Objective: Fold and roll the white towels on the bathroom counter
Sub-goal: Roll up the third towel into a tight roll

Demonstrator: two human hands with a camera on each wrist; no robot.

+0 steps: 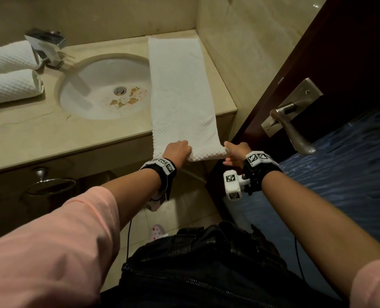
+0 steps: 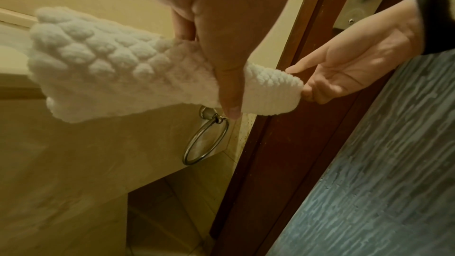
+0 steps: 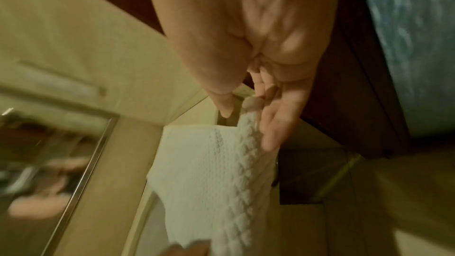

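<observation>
While the long white towel [image 1: 180, 90] lies flat on the table [image 1: 40, 127], the left hand [image 1: 177, 150] grips its near end and the right hand [image 1: 234, 152] pinches the other corner.

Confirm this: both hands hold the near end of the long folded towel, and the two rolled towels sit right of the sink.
Not quite. The rolled towels sit left of the sink, by the faucet, as the head view shows. The left hand and right hand do hold the long folded towel at its near end.

The counter [image 1: 29, 134] carries a long folded towel [image 1: 180, 90] running away from the fingers, and two rolled towels [image 1: 9, 70] far left of them.
</observation>
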